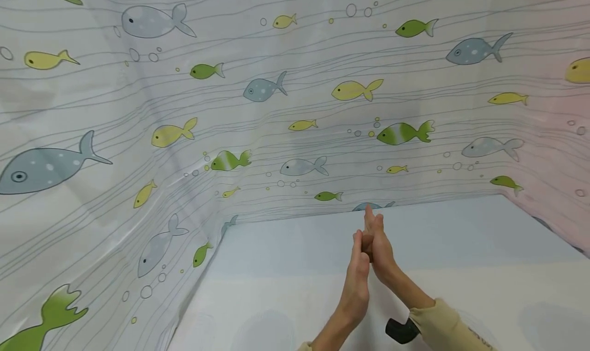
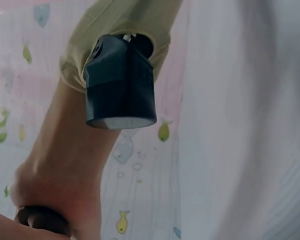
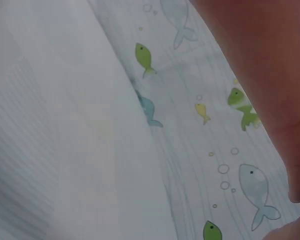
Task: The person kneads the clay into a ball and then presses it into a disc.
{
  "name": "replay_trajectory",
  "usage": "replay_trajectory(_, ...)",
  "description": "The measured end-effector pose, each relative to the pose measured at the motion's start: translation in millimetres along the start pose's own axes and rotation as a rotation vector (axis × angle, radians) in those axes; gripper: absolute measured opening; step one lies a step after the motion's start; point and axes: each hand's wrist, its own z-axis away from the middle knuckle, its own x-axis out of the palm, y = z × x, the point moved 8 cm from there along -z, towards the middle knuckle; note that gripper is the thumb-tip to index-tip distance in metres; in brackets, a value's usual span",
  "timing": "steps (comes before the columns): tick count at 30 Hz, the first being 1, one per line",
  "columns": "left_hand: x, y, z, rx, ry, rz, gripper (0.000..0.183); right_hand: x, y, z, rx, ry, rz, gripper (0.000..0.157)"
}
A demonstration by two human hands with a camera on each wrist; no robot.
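Observation:
Over the white table [image 1: 286, 289], my left hand [image 1: 357, 279] and right hand [image 1: 381, 248] are upright with palms turned toward each other. They meet or nearly meet, and their visible fingers look straight. A shaded gap lies between the palms. In the left wrist view a dark patch appears between the hands at the bottom; whether it is shadow or an object I cannot tell. The right wrist view has the left forearm [image 3: 260, 60] along its right side, with most of the hand out of frame.
A black wrist camera [image 1: 402, 331] projects from the right sleeve [image 1: 442, 323]. A white curtain [image 1: 258, 130] printed with green, yellow and blue fish surrounds the table at the back and sides. Its right part looks pinkish.

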Motion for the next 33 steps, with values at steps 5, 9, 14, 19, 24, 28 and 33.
replay_trajectory(5, -4.4, -4.8, -7.3, -0.014, 0.018, -0.029, 0.067, 5.8, 11.0, 6.3, 0.01, -0.061, 0.023, 0.072)
replay_trajectory(9, -8.3, -10.3, -14.0, -0.042, 0.017, -0.036, 0.068, 8.3, 16.2, 13.4, 0.003, -0.087, 0.061, 0.071)
replay_trajectory(14, -24.7, -19.5, -26.4, -0.085, 0.065, 0.009, 0.069, 20.5, 14.2, 26.1, -0.006, -0.129, 0.067, 0.071)
replay_trajectory(19, -51.0, -38.4, -33.7, -0.195, 0.217, 0.043, 0.077, 46.3, 12.5, 44.1, 0.058, -0.218, 0.091, 0.066)
replay_trajectory(24, -62.5, -50.7, -35.7, -0.234, 0.285, 0.059, 0.076, 57.6, 14.8, 58.3, 0.132, -0.26, 0.095, 0.064)
replay_trajectory(28, -63.1, -51.4, -41.7, -0.179, 0.284, 0.067, 0.074, 57.8, 11.9, 62.9, 0.133, -0.268, 0.024, 0.067)
replay_trajectory(33, -62.2, -48.6, -47.6, -0.106, 0.299, 0.049, 0.072, 56.1, 4.6, 68.5, 0.14, -0.289, -0.076, 0.073)
